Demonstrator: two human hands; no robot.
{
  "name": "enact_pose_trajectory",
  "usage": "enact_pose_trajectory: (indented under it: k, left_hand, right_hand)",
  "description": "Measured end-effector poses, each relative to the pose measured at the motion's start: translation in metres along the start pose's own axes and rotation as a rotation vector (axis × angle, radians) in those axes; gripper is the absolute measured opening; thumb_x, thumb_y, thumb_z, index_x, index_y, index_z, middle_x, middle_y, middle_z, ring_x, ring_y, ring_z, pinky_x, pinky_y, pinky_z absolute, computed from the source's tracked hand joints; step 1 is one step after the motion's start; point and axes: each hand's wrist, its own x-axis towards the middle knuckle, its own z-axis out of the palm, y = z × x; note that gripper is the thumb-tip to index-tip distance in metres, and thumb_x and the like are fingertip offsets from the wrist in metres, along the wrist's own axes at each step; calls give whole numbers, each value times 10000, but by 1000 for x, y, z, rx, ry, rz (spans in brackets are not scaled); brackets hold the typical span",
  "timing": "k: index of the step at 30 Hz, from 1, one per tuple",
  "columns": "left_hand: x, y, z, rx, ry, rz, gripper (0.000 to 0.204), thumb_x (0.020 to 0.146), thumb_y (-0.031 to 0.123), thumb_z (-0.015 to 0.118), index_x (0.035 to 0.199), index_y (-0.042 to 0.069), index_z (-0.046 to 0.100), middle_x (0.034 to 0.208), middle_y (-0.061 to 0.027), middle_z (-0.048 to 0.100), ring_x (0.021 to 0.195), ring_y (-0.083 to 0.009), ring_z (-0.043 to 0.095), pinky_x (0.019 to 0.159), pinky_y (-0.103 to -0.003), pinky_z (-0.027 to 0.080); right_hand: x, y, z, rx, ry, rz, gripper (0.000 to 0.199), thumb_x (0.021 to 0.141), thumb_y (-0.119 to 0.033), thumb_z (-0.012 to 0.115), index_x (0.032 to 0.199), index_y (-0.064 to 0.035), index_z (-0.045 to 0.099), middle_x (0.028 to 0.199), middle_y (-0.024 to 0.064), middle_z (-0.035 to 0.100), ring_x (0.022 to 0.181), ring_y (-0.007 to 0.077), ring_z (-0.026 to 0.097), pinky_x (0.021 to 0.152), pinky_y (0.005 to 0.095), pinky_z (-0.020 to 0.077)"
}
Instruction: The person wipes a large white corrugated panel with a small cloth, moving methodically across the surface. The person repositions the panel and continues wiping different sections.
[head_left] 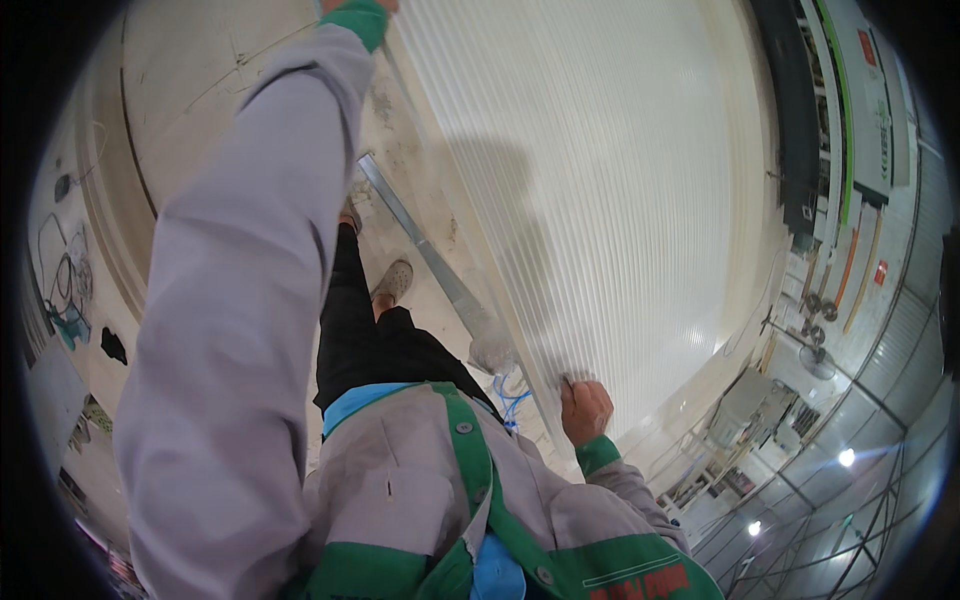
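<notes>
A large translucent ribbed sheet [600,190] spreads out in front of me, its long edge running from the top down toward my right side. My right hand [586,411] rests at the sheet's near corner, close to this edge. Its fingers are curled closed, and a small dark spot shows at the fingertips; what they hold cannot be made out. Stretched far forward, my left arm reaches the far end of the same edge. Only a sliver of my left hand [386,5] shows at the top border, so its fingers are hidden.
Below the sheet's edge, a grey metal bar [420,240] slants beside my feet, with a blue cord [512,400] near its lower end. A long machine [855,110] stands beyond the sheet at right. A standing fan [815,360] and cables [65,280] lie farther off.
</notes>
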Motion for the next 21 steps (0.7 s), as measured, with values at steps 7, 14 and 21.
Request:
enact_pose_trajectory:
  k: [7,14,21]
  left_hand:
    - [-2,9,-16,-517,97,-168,744,994,670,463,1223,6,708,1088,-249,737,1032,-382,697,933,-455,515]
    - [-12,20,-24,-664,135,-281,837,953,723,511,1004,-78,750,938,-267,738,948,-390,693,873,-464,506]
    - [-22,9,6,-255,436,-121,550,1107,317,276,1573,32,332,1116,-316,695,1059,-489,653,1010,-537,467]
  right_hand:
    - [-38,29,-1,50,8,89,185,870,-89,749,776,-36,599,700,134,584,656,351,587,576,469,446]
    - [61,-9,4,68,115,-17,226,878,-150,738,741,-62,581,689,122,562,642,341,582,557,479,440]
    - [345,-124,28,74,257,-244,243,938,-216,677,762,-81,577,717,135,602,648,353,605,563,494,457]
